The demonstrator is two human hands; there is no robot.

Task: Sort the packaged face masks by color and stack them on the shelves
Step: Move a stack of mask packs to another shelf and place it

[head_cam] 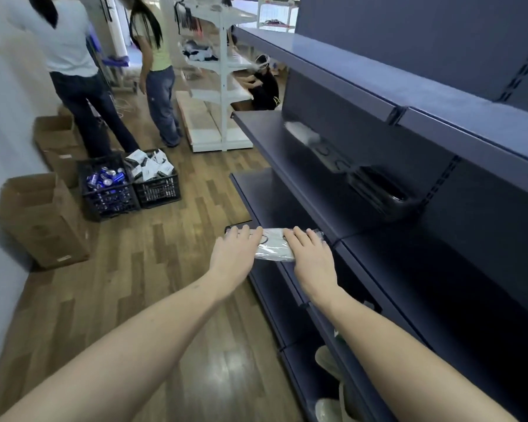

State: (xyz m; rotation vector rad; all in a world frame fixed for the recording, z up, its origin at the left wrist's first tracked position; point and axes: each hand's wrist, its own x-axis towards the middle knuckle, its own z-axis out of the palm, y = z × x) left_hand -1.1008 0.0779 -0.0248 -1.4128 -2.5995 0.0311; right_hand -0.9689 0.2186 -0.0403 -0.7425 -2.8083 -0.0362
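Observation:
A stack of clear-wrapped white face masks [274, 245] lies at the front edge of a dark blue shelf [409, 260]. My left hand [237, 254] grips its left end and my right hand [310, 254] grips its right end, fingers laid over the top. One shelf level up [272, 138] lie a white pack [302, 132], dark masks [329, 156] and a stack of black packs [378, 187]. A black crate [157, 190] on the floor holds several more packaged masks [150, 166].
A second black crate [110, 196] with blue cans stands next to the mask crate. Open cardboard boxes [40, 217] line the left wall. Two people [73, 71] stand on the wooden floor; another crouches by a white rack [214, 71].

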